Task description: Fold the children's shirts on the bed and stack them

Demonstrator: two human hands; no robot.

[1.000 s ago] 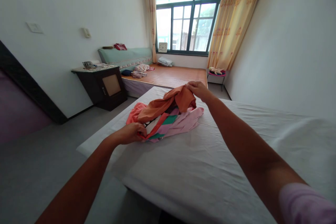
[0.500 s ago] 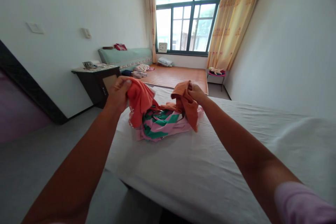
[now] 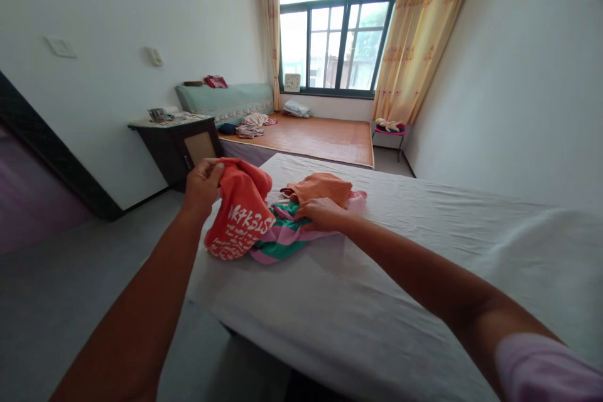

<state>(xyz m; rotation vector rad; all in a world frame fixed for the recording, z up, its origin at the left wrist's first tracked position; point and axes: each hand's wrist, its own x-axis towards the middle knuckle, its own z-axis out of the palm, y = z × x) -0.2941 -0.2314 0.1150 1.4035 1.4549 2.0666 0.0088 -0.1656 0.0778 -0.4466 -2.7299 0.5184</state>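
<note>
My left hand is closed on the top edge of a coral-red shirt, which hangs down with white lettering on its front. Its lower part rests against a pink-and-green striped garment on the bed. My right hand is low over the pile, its fingers curled at the striped cloth; the fingertips are partly hidden in the folds. Just behind that hand lies an orange garment, crumpled on top of the pile. A bit of pink cloth sticks out at the right.
The pile is on a bed with a white sheet. Beyond it stands a second bed with a brown mat and more clothes. A dark cabinet is at the left, and a pink stool is near the curtain.
My right hand has let go of the orange garment, which now lies on the pile, and has moved down and left to the striped cloth. My left hand moved slightly left and down with the coral-red shirt.
</note>
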